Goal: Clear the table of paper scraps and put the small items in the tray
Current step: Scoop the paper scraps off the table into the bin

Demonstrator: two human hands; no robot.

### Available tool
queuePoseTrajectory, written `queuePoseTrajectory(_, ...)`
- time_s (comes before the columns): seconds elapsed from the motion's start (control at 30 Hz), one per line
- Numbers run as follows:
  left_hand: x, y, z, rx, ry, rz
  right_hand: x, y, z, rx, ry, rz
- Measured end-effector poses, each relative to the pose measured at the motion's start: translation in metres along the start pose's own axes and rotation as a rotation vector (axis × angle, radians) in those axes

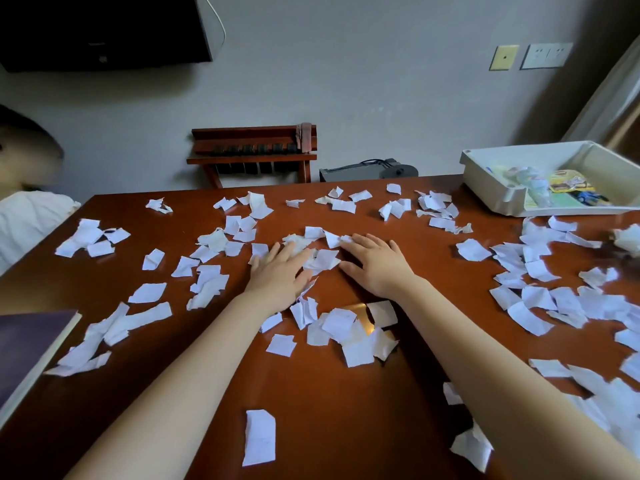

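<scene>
Paper scraps [330,259] litter the table [322,403]; tray [491,188] far right.

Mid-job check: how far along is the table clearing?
Done: small items, such as a yellow packet, lie in the tray. In hand: the left hand and right hand, fingers flat, press on a cluster of scraps mid-table, apparently gathering them. Left: nearly all of it; paper scraps cover the table, thickest on its right side.

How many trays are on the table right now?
1. The white tray sits at the far right corner of the table, with small items already inside. Nothing else tray-like shows, though the table's right edge runs out of frame.
</scene>
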State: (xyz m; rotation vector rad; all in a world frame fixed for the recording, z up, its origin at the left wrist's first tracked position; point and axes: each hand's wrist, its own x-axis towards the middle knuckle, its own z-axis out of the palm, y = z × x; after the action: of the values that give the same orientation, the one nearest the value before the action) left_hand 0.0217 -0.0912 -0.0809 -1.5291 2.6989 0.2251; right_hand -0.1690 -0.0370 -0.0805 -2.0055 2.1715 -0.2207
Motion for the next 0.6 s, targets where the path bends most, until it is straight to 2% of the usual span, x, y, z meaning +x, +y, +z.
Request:
queuePoseTrajectory(0.2, -0.019, 0.03, 0.0, -0.199, 0.091, 0.118, -0.033, 0.015, -0.004, 0.088, 0.132, -0.004)
queuePoseTrajectory(0.33, -0.026, 0.037, -0.001, -0.347, 0.169, 0.103, -0.047, 0.016, -0.013, 0.123, 0.153, 0.049)
queuePoseTrajectory(0.47, -0.016, 0.04, -0.014, -0.327, 0.292, 0.1, -0.053, 0.02, -0.023, 0.131, 0.283, 0.089)
queuePoseTrajectory(0.6, 0.014, 0.056, -0.033, -0.317, 0.27, 0.099, -0.044, 0.039, -0.038, 0.187, 0.311, 0.196)
